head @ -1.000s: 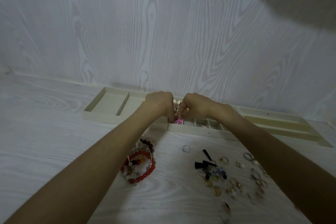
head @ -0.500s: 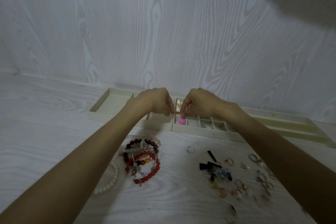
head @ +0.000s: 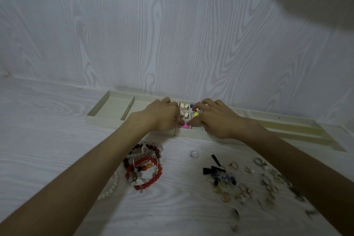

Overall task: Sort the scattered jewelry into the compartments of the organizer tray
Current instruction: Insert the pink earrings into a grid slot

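The cream organizer tray [head: 113,120] lies along the wall. My left hand [head: 162,117] and my right hand [head: 218,120] hover together over its small middle compartments. A pink piece [head: 185,126] lies in the front compartment between my left fingertips and my right thumb. My left fingers curl down beside it, and their tips are hidden. My right fingers are spread loosely over the cells. White pieces [head: 184,110], a yellow piece [head: 195,114] and a blue one [head: 192,105] sit in the cells behind.
On the table in front of the tray lie a heap of red and dark bead bracelets [head: 145,166], a white pearl bracelet [head: 111,188], a silver ring [head: 194,153], black pieces [head: 214,168] and several scattered rings and earrings [head: 268,180].
Both hands have sunk lower into the small compartments. My right hand's pinch has loosened into spread fingers. The view has tilted slightly.
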A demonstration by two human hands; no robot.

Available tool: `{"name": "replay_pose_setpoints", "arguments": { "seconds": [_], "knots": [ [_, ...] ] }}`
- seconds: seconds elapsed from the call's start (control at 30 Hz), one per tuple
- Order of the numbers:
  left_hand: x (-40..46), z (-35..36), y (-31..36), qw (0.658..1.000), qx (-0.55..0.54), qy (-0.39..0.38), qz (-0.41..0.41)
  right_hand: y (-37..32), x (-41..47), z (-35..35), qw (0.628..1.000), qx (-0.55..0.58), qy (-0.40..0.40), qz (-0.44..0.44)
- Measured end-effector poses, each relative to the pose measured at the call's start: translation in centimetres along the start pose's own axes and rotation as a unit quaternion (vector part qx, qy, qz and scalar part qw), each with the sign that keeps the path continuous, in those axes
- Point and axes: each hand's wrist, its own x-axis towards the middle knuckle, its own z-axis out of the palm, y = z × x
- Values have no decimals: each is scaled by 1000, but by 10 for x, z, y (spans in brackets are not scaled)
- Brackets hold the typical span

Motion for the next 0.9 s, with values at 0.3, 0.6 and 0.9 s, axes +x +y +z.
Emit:
{"name": "replay_pose_setpoints", "arguments": {
  "seconds": [0.3, 0.6, 0.9],
  "knots": [
    [2, 0, -1, 1000, -26, 10, -5, 0, 5, -1, 1000, 5, 9, 7],
    [2, -1, 2, 999, -32, -6, -6, -3, 4, 0, 999, 32, -10, 14],
    [-27, -15, 20, 995, -95, 27, -12, 16, -50, -19, 987, 154, -19, 50]
  ]
}}
